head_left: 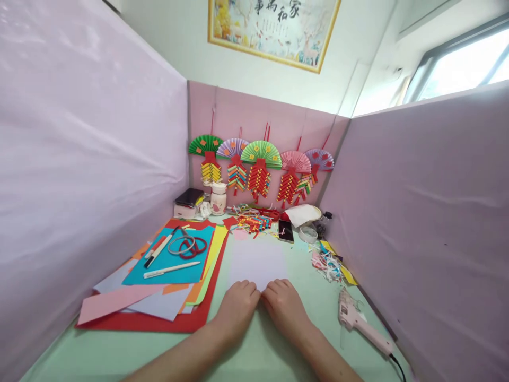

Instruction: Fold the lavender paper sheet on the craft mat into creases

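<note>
A pale lilac sheet of paper [258,260] lies flat on the light green table in front of me. Both hands meet at its near edge. My left hand [242,300] has its fingers curled closed on the left part of that edge. Beside it, almost touching, my right hand [283,300] grips the same edge with fingers bent and pressed together. The fingertips and the paper's near edge are hidden under the hands, so any fold there cannot be made out.
Coloured paper [170,297] is stacked at left, with red-handled scissors [193,246] and pens on top. A pink glue gun [366,326] lies at right near paper scraps [328,265]. Behind are rolled paper tubes [254,224], a phone [286,231], tape [308,234] and several hanging paper fans [261,154].
</note>
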{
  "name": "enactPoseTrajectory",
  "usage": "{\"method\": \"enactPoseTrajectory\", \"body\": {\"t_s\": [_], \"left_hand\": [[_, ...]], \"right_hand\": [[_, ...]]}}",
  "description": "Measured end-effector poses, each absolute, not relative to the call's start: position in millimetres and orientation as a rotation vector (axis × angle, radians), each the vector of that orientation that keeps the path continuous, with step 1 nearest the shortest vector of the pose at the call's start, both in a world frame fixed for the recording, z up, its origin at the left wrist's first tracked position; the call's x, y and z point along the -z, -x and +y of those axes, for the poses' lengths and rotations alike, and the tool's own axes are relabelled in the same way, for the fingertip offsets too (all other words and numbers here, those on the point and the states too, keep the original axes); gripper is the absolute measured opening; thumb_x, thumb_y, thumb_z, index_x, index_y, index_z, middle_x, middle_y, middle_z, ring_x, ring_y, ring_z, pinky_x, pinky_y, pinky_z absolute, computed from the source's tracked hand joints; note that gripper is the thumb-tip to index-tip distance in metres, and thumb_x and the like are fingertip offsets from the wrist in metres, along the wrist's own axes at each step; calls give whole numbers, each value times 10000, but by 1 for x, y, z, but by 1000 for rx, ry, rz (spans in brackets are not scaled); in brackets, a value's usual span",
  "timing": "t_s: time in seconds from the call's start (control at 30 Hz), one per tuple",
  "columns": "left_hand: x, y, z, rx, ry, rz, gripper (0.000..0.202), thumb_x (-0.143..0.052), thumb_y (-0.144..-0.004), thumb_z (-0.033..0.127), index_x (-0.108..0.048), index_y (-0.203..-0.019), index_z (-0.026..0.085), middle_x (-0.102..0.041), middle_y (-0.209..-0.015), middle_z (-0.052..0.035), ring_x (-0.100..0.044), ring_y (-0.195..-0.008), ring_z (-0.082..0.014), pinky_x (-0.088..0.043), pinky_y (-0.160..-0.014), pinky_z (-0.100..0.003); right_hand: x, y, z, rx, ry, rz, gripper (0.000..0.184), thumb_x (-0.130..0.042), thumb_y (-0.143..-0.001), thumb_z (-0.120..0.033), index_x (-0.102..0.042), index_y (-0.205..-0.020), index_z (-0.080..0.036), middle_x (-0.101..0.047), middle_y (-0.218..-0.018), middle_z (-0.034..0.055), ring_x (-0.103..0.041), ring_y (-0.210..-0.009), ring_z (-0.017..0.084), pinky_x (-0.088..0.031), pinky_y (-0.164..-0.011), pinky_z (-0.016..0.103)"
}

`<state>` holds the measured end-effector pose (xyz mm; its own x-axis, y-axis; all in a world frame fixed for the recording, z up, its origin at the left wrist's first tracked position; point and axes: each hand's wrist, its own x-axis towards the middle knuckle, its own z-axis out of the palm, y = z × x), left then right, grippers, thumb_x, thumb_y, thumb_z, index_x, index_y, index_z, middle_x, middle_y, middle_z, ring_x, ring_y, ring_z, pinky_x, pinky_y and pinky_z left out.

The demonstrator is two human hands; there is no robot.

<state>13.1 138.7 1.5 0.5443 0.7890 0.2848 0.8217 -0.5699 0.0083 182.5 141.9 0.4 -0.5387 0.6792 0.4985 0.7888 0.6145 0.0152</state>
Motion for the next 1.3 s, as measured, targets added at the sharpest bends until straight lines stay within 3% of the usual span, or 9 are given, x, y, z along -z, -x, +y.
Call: {"method": "enactPoseTrajectory", "body": {"t_s": [0.3,0.67,0.83,1.03,1.3], "left_hand": [[16,-3,151,475,2621,-1516,206,-476,-874,52,-619,-845,197,-631,-886,-31,-546,-813,-199,-349,-736,-342],[3,1,152,428,2571,-1652,156,-515,-913,186,-646,-829,179,-648,-850,-44,-574,-820,-221,-316,-708,-340],[6,5,154,411,2594,-1577,165,-493,-921,165,-635,-840,182,-641,-862,-37,-561,-825,-210,-305,-710,-332],[4,15,153,478,2641,-1475,223,-418,-922,94,-610,-865,194,-618,-882,-22,-516,-805,-173,-293,-712,-312],[-9,24,156,492,2604,-1670,187,-456,-926,182,-607,-816,173,-628,-858,-37,-558,-834,-193,-327,-733,-315]], "right_hand": [[29,-171,158,542,997,-2106,213,-564,-850,-89,-511,-681,-206,-534,-642,-25,-440,-630,156,-258,-701,312],[30,-177,158,521,1063,-1982,373,-732,-780,-396,-501,-581,-182,-543,-565,-28,-468,-583,131,-262,-682,301],[31,-182,158,481,1068,-2026,284,-776,-746,-291,-540,-628,-186,-574,-612,-42,-492,-621,132,-268,-710,295],[34,-187,155,412,1152,-2148,131,-685,-815,-130,-596,-761,-210,-613,-722,-52,-519,-707,129,-275,-796,290],[27,-192,157,448,1259,-2035,262,-768,-745,-329,-569,-655,-184,-609,-647,-38,-529,-643,134,-281,-727,294]]}}
